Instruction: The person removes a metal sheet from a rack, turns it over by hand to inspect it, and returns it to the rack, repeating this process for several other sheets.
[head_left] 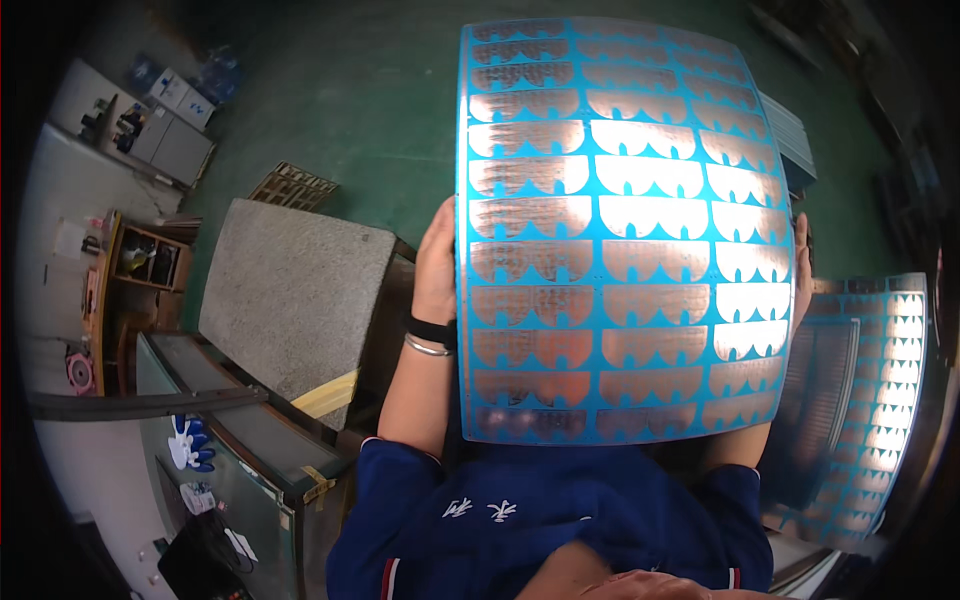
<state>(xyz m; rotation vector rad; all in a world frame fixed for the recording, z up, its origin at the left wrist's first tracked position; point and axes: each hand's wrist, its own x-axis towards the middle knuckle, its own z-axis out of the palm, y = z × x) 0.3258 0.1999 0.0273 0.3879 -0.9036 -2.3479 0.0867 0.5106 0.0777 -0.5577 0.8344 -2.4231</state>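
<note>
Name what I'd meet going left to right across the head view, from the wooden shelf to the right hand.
Wooden shelf → grey slab → left hand → held panel → right hand.

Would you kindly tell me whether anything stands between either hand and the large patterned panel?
Nothing visible does: the left hand is at the left edge of the blue and copper panel, and the right hand is at its right edge. The panel hides part of each hand.
</note>
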